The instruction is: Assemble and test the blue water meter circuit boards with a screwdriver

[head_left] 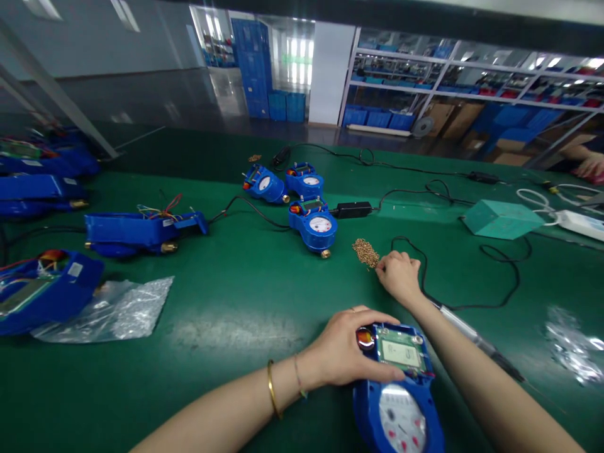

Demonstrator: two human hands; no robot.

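Close in front of me, my left hand grips the upper end of a blue water meter, thumb and fingers on either side. That meter lies face up, its round white dial toward me and a green circuit board exposed in its open upper part. Farther forward, my right hand is closed with fingertips down at the edge of a small pile of brass screws. Whatever it may pinch is hidden. Under my right forearm lies a silver electric screwdriver with a black cord.
Several blue meters stand mid-table, and more blue meter housings with loose wires lie at left beside a clear plastic bag. A green box, power strip, cables and small clear bags are at right. Another person's hand shows far right.
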